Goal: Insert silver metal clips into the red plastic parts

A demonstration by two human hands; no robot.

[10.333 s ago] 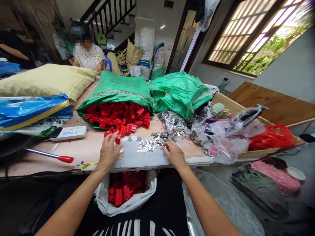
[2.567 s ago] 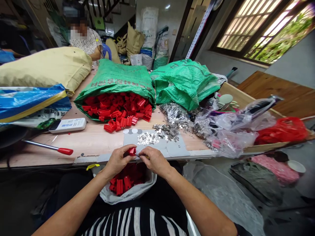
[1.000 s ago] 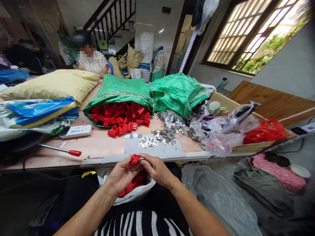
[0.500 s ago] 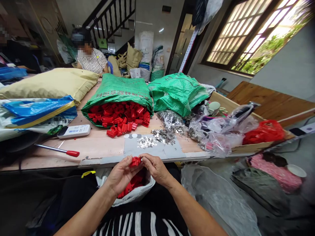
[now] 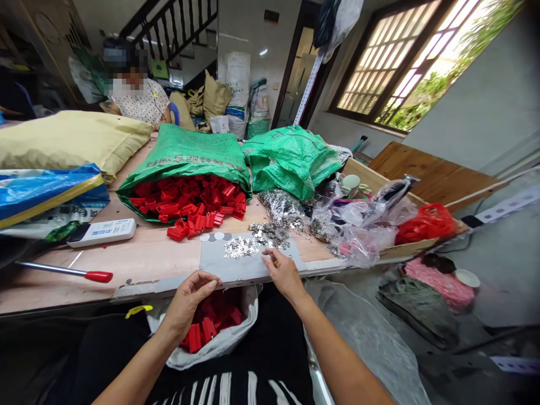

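Note:
My left hand (image 5: 194,292) hangs over a white bag (image 5: 251,315) at my lap, thumb and fingertips brought together. Anything between those tips is too small or hidden to make out. Red plastic pieces (image 5: 208,326) lie inside the bag below it. Over the right part of a grey mat (image 5: 215,267), my right hand (image 5: 283,273) has its fingers bent and the thumb a little apart, with nothing visible in them. Just left of its fingertips is a pile of small shiny metal pieces (image 5: 240,247). A darker metal heap (image 5: 270,233) lies behind them.
A green sack (image 5: 189,152) spills red pieces (image 5: 198,205) onto the table. Beside it lie another green sack (image 5: 291,157), a clear bag of metal pieces (image 5: 284,208) and plastic bags (image 5: 363,225). A red-handled rod (image 5: 99,276) lies left. Another person (image 5: 139,101) sits across.
My hands have parted. The red piece they held between them is gone from my fingers. My right hand has moved to the metal pile; my left stays above the bag. The view has shifted.

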